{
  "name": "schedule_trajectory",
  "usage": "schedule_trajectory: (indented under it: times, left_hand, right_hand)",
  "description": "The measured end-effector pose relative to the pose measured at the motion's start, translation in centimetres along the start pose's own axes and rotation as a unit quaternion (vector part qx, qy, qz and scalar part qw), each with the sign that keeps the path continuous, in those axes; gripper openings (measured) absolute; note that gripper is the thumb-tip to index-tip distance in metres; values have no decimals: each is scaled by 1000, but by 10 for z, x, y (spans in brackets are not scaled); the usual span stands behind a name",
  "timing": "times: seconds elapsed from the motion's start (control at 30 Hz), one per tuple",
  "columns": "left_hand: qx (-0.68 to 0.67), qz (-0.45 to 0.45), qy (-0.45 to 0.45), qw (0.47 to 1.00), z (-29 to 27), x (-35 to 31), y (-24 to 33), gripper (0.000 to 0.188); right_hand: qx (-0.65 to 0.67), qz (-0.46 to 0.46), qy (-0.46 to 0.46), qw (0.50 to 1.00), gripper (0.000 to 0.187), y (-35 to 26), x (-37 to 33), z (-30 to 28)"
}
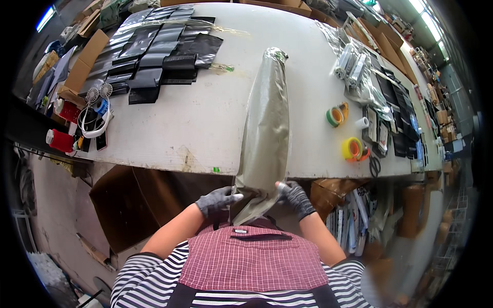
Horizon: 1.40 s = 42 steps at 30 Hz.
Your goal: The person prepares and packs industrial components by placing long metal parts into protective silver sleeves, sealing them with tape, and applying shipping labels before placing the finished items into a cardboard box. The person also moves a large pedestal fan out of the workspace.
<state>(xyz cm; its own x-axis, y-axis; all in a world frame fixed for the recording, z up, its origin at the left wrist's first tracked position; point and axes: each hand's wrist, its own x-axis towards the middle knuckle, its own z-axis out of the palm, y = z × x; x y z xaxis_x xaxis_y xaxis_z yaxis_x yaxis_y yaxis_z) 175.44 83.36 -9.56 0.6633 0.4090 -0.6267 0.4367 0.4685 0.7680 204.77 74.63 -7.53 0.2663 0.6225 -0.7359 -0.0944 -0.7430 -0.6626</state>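
A long bundle in shiny grey-green plastic wrap point(264, 123) lies across the table's near edge. Its narrow far end rests on the white top, while the wider near end hangs over toward my checked apron. My left hand point(218, 200), in a grey glove, pinches the left side of the loose near end. On the other side, my right hand point(297, 199) grips the wrap's right edge, also gloved, with a bare thumb tip showing. The plastic between them is creased and folded. What lies inside the wrap is hidden.
On the white table point(179, 123) are stacked dark plastic bags point(159, 56) at far left, with red thread spools point(61, 140) and a white neck fan point(95, 128) nearer. Tape rolls point(352, 149), scissors point(375, 166) and silvery packets point(354, 66) lie right. A brown carton point(120, 205) stands below.
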Motion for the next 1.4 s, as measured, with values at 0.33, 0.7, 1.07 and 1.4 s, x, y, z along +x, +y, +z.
schedule_trajectory:
  times: [0.33,0.7,1.07,1.4]
  left_hand:
    - [521,245,268,773,-5,-59,-33,64]
    - [484,418,63,767,41,-26,-31,47]
    - [-227,28,80,970,80,13,-44,24]
    - [-251,-196,-89,944,34,17,-17,33]
  right_hand:
    - [-438,-467,204,740,78,80,-57,-59]
    - [-182,-503,-5,845,8,76,-71,-30]
    - [349,139,-56,925,16,105,-29,-5]
    - [-200,-348,-59,914,19,51,-3,-118]
